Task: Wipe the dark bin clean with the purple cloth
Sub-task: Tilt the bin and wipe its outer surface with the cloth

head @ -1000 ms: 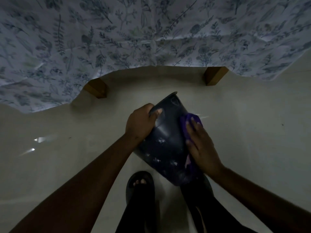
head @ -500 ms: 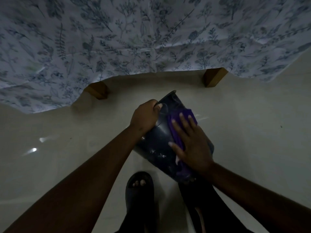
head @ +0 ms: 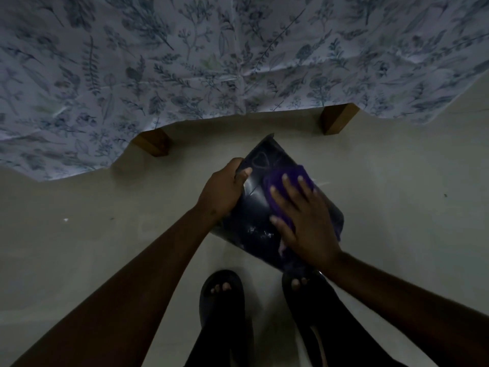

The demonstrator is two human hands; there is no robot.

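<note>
The dark bin (head: 254,207) is held tilted above the pale floor, its open rim pointing away from me toward the bed. Heart outlines show on its side and pale smudges lie low on the wall. My left hand (head: 222,190) grips the bin at its rim on the left side. My right hand (head: 304,221) lies flat, fingers spread, pressing the purple cloth (head: 283,178) against the bin's upper side. Most of the cloth is hidden under my palm; a scrap hangs near my wrist.
A bed with a floral sheet (head: 238,62) fills the top of the view, on two wooden legs (head: 152,141) (head: 336,119). My feet in dark sandals (head: 222,300) stand on the pale floor (head: 397,207) just below the bin.
My right hand with the cloth has slid from the bin's right edge across onto its upper face. The bin has turned slightly in my left hand.
</note>
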